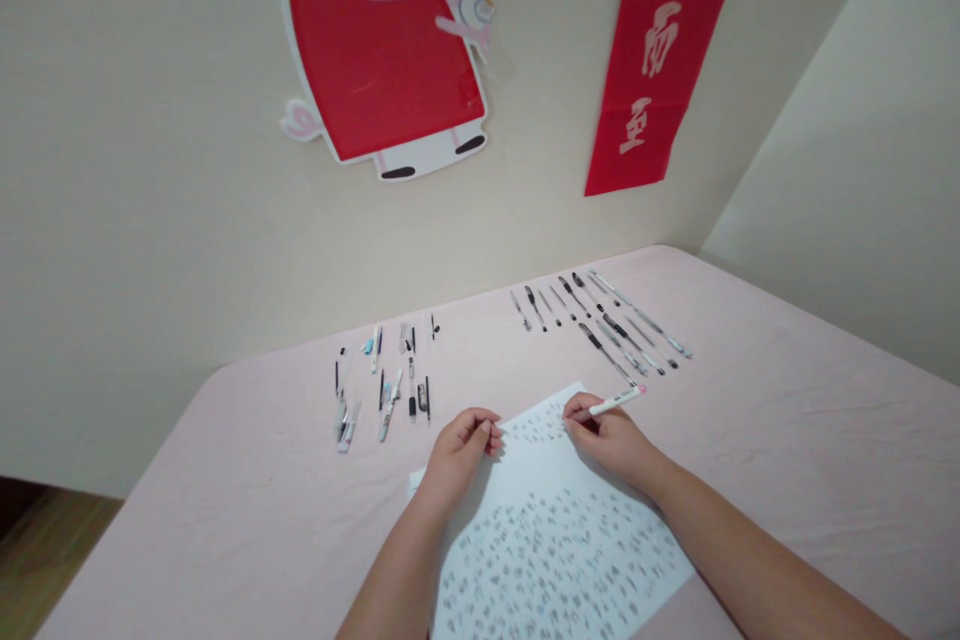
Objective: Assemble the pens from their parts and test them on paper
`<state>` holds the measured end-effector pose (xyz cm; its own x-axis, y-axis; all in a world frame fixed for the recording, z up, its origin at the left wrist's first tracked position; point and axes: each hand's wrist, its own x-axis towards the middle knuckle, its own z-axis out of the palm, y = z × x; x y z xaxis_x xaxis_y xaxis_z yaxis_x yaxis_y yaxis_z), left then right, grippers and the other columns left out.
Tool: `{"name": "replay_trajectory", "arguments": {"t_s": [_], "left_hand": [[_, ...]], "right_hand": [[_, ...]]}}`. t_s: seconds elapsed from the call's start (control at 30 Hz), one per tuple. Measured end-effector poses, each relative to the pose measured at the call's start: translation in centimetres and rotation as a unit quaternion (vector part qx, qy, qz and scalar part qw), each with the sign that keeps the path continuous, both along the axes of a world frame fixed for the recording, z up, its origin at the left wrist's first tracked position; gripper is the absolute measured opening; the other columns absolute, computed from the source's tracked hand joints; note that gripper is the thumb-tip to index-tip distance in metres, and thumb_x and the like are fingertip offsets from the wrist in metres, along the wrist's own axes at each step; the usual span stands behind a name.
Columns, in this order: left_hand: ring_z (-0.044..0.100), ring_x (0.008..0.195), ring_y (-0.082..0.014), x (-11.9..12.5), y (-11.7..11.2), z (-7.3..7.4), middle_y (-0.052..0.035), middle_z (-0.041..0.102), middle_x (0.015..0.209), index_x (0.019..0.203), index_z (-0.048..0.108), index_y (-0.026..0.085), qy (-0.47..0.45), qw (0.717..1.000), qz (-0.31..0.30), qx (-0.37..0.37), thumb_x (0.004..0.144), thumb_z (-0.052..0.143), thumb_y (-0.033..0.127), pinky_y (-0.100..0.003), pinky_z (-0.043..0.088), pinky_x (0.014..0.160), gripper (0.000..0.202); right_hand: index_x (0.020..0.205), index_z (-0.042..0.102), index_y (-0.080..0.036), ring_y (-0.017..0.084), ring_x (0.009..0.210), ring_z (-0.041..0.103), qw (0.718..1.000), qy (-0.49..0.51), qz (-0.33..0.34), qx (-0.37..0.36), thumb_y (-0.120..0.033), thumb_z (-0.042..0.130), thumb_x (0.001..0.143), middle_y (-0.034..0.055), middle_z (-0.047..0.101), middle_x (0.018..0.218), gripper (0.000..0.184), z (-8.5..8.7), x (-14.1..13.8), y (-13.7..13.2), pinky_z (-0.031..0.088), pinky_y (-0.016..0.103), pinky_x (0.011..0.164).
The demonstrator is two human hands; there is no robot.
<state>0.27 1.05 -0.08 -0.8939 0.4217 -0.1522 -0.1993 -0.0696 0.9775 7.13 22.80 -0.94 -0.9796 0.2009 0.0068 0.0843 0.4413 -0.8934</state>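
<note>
Near sheet point(525, 476): matt paper. White pen point(616, 401): smooth plastic. Covering point(240, 490): matt cloth, lightly creased. Far cutout point(382, 55): glossy.

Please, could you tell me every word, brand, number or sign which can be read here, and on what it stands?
No text reads clearly.
Red banner: large pale characters, too blurred to quote surely.
Paper: many rows of small handwritten marks, too small to read.
White pen in the right hand: small dark marks, unreadable.
Loose pens: too small to tell any print.
</note>
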Motion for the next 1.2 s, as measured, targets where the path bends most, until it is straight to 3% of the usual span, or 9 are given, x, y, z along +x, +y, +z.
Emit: {"name": "replay_trajectory", "arguments": {"t_s": [0.27,0.43,0.57,0.67,0.77,0.87,0.97,1.03,1.2], "left_hand": [[0.057,0.062,-0.0132,0.0,0.0,0.1,-0.0039,0.063,0.069,0.083,0.066,0.015,0.008,1.000,0.000,-0.015,0.073,0.068,0.037,-0.026,0.044,0.060,0.024],[0.056,0.061,-0.0127,0.0,0.0,0.1,-0.0034,0.063,0.069,0.082,0.065,0.014,0.008,1.000,-0.003,-0.014,0.074,0.067,0.036,-0.026,0.044,0.060,0.023],[0.057,0.061,-0.0128,0.0,-0.1,0.1,-0.0033,0.063,0.069,0.083,0.065,0.014,0.007,1.000,-0.003,-0.013,0.073,0.067,0.037,-0.026,0.044,0.060,0.024],[0.057,0.061,-0.0128,0.0,-0.1,0.1,-0.0034,0.063,0.069,0.083,0.065,0.014,0.006,1.000,-0.003,-0.014,0.073,0.068,0.037,-0.026,0.044,0.060,0.025],[0.056,0.061,-0.0127,0.0,0.0,0.2,-0.0034,0.062,0.068,0.082,0.065,0.014,0.008,1.000,-0.002,-0.015,0.073,0.067,0.037,-0.026,0.044,0.059,0.024],[0.056,0.060,-0.0129,0.0,0.0,0.2,-0.0037,0.063,0.067,0.082,0.065,0.014,0.012,1.000,-0.003,-0.017,0.073,0.067,0.037,-0.026,0.044,0.059,0.024],[0.056,0.060,-0.0131,0.0,-0.1,0.1,-0.0039,0.063,0.067,0.082,0.065,0.014,0.016,1.000,-0.002,-0.018,0.074,0.067,0.037,-0.026,0.044,0.059,0.024],[0.056,0.061,-0.0131,0.0,-0.1,0.0,-0.0040,0.062,0.068,0.083,0.065,0.014,0.017,1.000,-0.002,-0.017,0.074,0.067,0.037,-0.026,0.044,0.059,0.024],[0.056,0.061,-0.0131,0.0,0.0,-0.1,-0.0037,0.062,0.068,0.082,0.065,0.014,0.009,1.000,-0.002,-0.015,0.073,0.067,0.038,-0.027,0.044,0.060,0.025]], "right_hand": [[0.079,0.053,-0.021,0.012,0.055,0.041,0.996,0.021,-0.031,-0.075,-0.033,0.058,0.074,-0.0060,0.044,0.058,0.014,0.5,-0.2,0.3,0.032,0.023,0.052],[0.077,0.059,-0.019,0.015,0.067,0.051,0.993,0.049,-0.028,-0.106,-0.037,0.061,0.074,-0.0002,0.057,0.068,0.018,0.8,-0.4,0.7,0.040,0.027,0.062],[0.105,0.064,-0.020,0.020,0.087,0.057,0.987,0.037,-0.048,-0.147,-0.039,0.059,0.079,0.0077,0.065,0.100,0.033,1.2,0.1,1.1,0.045,0.030,0.071],[0.130,0.051,-0.023,0.020,0.088,0.058,0.976,0.064,-0.039,-0.203,-0.041,0.060,0.080,0.0122,0.059,0.120,0.054,1.2,0.4,1.4,0.046,0.029,0.066],[0.137,0.044,-0.023,0.018,0.080,0.058,0.962,0.093,-0.045,-0.252,-0.044,0.060,0.079,0.0145,0.057,0.124,0.063,0.9,0.0,1.7,0.046,0.028,0.058],[0.131,0.050,-0.019,0.015,0.068,0.055,0.950,0.096,-0.080,-0.288,-0.052,0.052,0.081,0.0149,0.061,0.117,0.060,0.8,-0.4,1.8,0.041,0.025,0.048],[0.117,0.060,-0.013,0.010,0.051,0.043,0.951,0.072,-0.123,-0.273,-0.055,0.050,0.082,0.0112,0.066,0.091,0.056,1.0,-0.6,1.8,0.029,0.021,0.039],[0.116,0.059,-0.013,0.007,0.045,0.036,0.957,0.058,-0.135,-0.251,-0.054,0.053,0.082,0.0052,0.063,0.076,0.053,1.3,-0.5,1.7,0.024,0.020,0.039],[0.107,0.057,-0.021,0.008,0.049,0.044,0.961,0.105,-0.133,-0.219,-0.048,0.067,0.074,-0.0031,0.055,0.068,0.044,1.4,-0.6,1.7,0.034,0.020,0.045]]}}
